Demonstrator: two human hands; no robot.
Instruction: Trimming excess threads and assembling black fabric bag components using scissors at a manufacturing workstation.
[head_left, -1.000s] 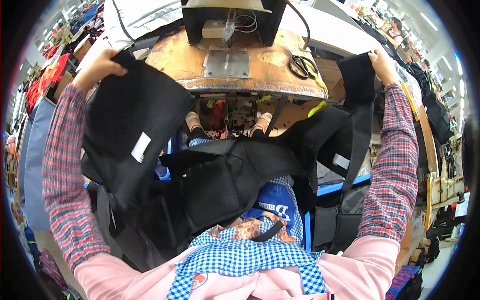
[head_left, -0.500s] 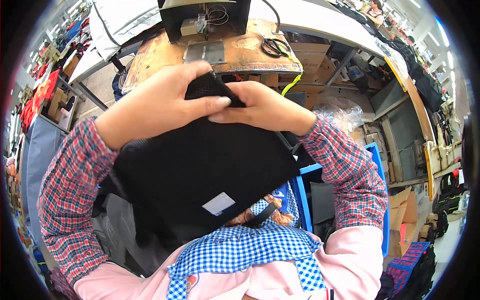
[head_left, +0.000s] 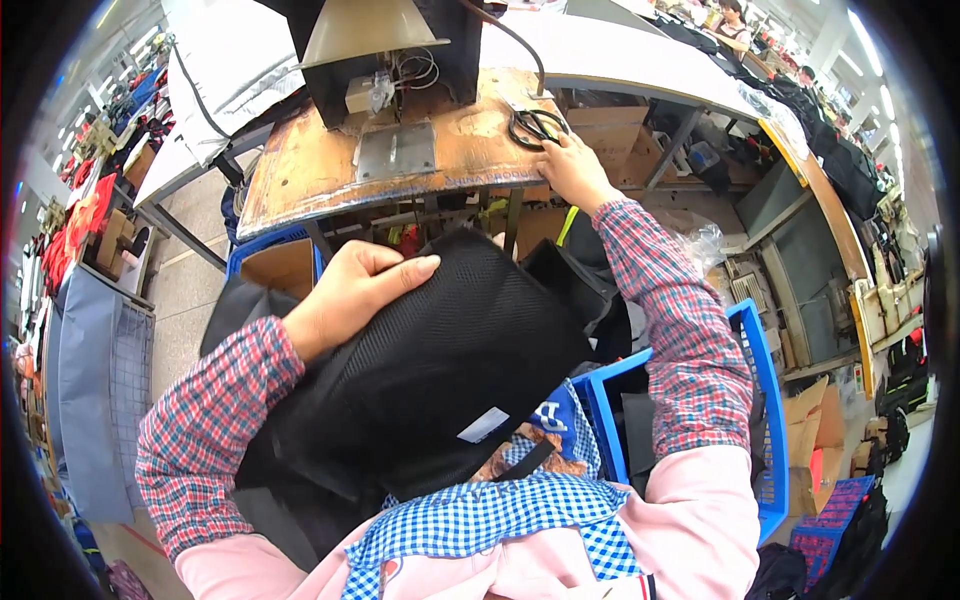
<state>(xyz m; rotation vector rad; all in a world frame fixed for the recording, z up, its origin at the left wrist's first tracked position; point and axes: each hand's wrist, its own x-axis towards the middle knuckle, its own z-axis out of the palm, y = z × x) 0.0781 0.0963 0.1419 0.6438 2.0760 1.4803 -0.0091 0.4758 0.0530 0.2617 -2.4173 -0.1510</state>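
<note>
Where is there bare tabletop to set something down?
Bare wood shows on the tabletop left of the metal plate, and between it and the scissors. Crowded: the right corner, where the right hand is at the scissors, and closer in, where the left hand holds black fabric.

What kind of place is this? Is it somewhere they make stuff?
It looks like a sewing workshop, though I can't be certain: there's black cloth over the person's lap, scissors on the table by a machine, and red cloth at the left.
</note>
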